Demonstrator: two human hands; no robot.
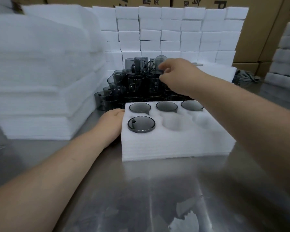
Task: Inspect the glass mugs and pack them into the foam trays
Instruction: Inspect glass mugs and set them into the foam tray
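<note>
Our left hand rests against the left side of the foam tray, its fingers hidden, so we cannot tell its grip. Four grey glass mugs sit in the tray's pockets. Behind the tray, our right hand pinches a mug atop the stacked pile.

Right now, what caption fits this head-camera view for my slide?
Right hand pinches a grey glass mug atop the pile; left hand rests against a foam tray holding four mugs.
</note>
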